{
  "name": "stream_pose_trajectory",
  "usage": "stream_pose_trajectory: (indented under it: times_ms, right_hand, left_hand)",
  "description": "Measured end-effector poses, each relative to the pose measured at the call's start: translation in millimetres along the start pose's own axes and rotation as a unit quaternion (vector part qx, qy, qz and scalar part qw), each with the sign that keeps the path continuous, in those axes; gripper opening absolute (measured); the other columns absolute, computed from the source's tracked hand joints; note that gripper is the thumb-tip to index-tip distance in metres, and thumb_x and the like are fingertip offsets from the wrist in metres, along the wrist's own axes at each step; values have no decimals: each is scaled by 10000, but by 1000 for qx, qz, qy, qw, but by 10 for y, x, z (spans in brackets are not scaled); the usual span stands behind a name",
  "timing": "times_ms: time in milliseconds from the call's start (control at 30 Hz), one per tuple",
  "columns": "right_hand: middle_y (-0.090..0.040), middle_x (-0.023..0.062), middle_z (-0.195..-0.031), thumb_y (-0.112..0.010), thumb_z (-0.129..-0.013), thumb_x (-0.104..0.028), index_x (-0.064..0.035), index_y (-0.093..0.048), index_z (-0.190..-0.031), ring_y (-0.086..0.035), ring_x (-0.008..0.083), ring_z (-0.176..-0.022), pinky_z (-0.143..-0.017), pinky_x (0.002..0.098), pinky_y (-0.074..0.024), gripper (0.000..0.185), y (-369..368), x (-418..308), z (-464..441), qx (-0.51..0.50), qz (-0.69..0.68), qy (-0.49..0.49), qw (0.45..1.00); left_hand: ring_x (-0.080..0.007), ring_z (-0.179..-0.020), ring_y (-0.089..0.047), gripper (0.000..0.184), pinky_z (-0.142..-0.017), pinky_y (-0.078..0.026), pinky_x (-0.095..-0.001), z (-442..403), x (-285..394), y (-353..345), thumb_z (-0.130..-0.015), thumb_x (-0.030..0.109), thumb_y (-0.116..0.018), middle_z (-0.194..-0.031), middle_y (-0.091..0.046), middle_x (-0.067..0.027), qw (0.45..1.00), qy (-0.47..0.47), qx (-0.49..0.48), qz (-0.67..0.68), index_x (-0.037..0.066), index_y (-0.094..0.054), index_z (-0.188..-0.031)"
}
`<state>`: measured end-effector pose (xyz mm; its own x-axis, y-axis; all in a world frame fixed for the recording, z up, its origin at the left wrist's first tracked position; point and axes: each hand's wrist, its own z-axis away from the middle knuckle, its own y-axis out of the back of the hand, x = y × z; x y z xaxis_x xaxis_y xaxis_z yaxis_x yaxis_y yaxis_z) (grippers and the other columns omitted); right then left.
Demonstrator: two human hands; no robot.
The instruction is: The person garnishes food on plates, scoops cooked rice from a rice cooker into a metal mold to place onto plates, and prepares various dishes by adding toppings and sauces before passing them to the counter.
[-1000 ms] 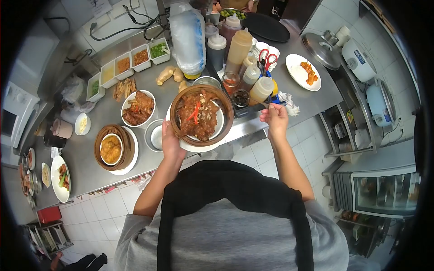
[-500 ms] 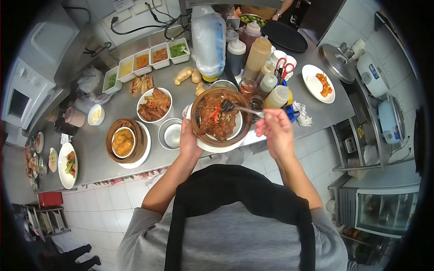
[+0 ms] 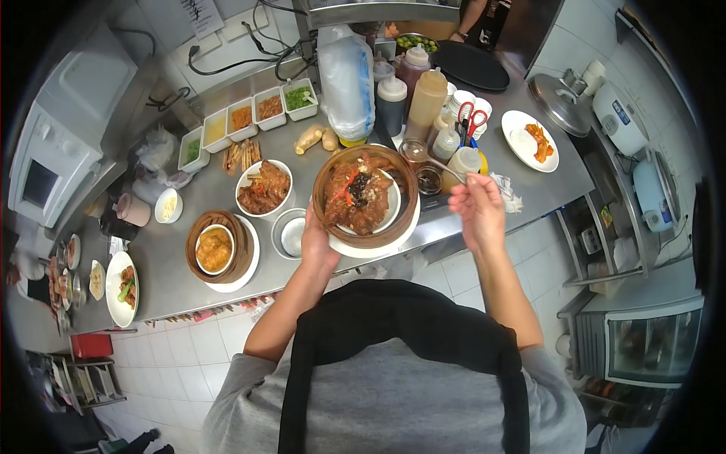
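My left hand [image 3: 319, 240] grips the left side of a round bamboo steamer [image 3: 411, 204], its fingers partly hidden. The steamer rests on a white plate [image 3: 397, 244]. Inside is a white bowl of brown, sauced meat pieces [image 3: 361, 216], topped with red chilli strips [image 3: 346, 185] and a dark clump [image 3: 369, 189]. My right hand [image 3: 478, 206] pinches a metal spoon [image 3: 446, 168] to the right of the steamer. The spoon's head points toward the small sauce jars [image 3: 429, 180] and is hard to make out.
Squeeze bottles [image 3: 425, 102] and red-handled scissors [image 3: 473, 117] stand behind the jars. To the left are a metal bowl [image 3: 290, 233], a white bowl of meat [image 3: 265, 189] and another bamboo steamer [image 3: 238, 246]. A plated dish [image 3: 522, 144] sits right. Someone's arm [image 3: 470, 19] shows at the back.
The spoon has drawn away from the food toward the right, with my right hand. A dark clump now lies on the meat. My left hand stays at the steamer.
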<state>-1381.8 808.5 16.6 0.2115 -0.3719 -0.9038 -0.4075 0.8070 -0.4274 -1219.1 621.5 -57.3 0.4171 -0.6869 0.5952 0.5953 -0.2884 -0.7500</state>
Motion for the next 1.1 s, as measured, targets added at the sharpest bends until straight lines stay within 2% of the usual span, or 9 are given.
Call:
stream_pose_trajectory:
  times_ms: [100, 200, 267, 333, 400, 467, 533, 600, 1100]
  right_hand:
    - [-608, 108, -712, -552, -870, -130, -29, -517, -947, -555, 199, -499, -505, 287, -467, 132, 270, 143, -198, 36, 234, 128, 963]
    - [-617, 184, -783, -582, -833, -136, -23, -536, -1005, -600, 339, -629, -590, 373, -492, 212, 374, 407, -447, -5, 569, 313, 761]
    - [-601, 222, -825, -595, -812, -148, -40, -559, -1086, -576, 401, -734, -643, 405, -481, 297, 200, 389, -487, -31, 562, 402, 723]
    - [-598, 214, -834, -593, -821, -170, -31, -531, -1162, -605, 338, -766, -652, 392, -482, 374, -24, 244, -317, -10, 580, 333, 744]
    - [-615, 152, -860, -543, -874, -220, -19, -522, -1166, -619, 278, -741, -640, 393, -485, 355, -171, 213, -163, -42, 453, 253, 854]
    - [-605, 95, -1005, -452, -928, -321, -38, -477, -1222, -604, 225, -866, -719, 388, -494, 408, -10, 530, -241, -168, 245, 56, 953]
    - [-544, 82, -1163, -358, -949, -395, -66, -425, -1270, -549, 230, -1025, -850, 381, -465, 464, -233, 330, 34, -205, -110, -251, 940]
    - [-492, 108, -1237, -330, -956, -390, -34, -406, -1262, -487, 240, -1120, -963, 380, -391, 476, -254, 236, 50, -192, -140, -195, 952]
    - [-539, 161, -1145, -404, -892, -183, 38, -460, -1172, -550, 272, -1030, -898, 379, -449, 361, 1007, -1382, -1651, -104, -100, -101, 984]
  left_hand:
    - [-246, -1152, -464, 356, -975, -401, -409, 40, 65, 32, -974, 269, -295, -1269, -450, -98, 1000, 2, 10, 7, 115, -342, -1292]
    - [-261, -1166, -450, 382, -981, -391, -430, 13, 147, 164, -973, 317, -298, -1276, -451, -105, 997, 44, 47, 35, 103, -358, -1284]
    - [-262, -1173, -444, 374, -980, -394, -430, 120, 287, 11, -979, 303, -276, -1289, -441, -105, 997, 31, 55, 34, 104, -357, -1285]
    - [-256, -1158, -461, 357, -959, -416, -432, 138, 345, 2, -982, 277, -261, -1291, -430, -104, 1000, 6, -10, 22, 113, -328, -1292]
    - [-261, -1143, -472, 340, -937, -436, -438, 230, 429, -157, -985, 262, -235, -1270, -435, -115, 1000, -5, -15, -14, 111, -301, -1282]
    - [-258, -1127, -484, 319, -925, -449, -429, 302, 467, -294, -985, 259, -235, -1249, -445, -115, 999, -3, -32, -34, 111, -315, -1256]
    - [-251, -1118, -489, 301, -924, -450, -425, 375, 462, -448, -983, 250, -253, -1225, -454, -111, 999, 14, -28, -34, 108, -327, -1238]
    - [-247, -1126, -481, 303, -929, -446, -425, 445, 424, -612, -983, 252, -261, -1225, -449, -105, 999, 29, -24, -37, 111, -324, -1243]
    - [-213, -1152, -460, 361, -982, -380, -381, -476, -655, -2925, -978, 241, -301, -1252, -445, -83, 987, 18, -161, 3, 134, -267, -1321]
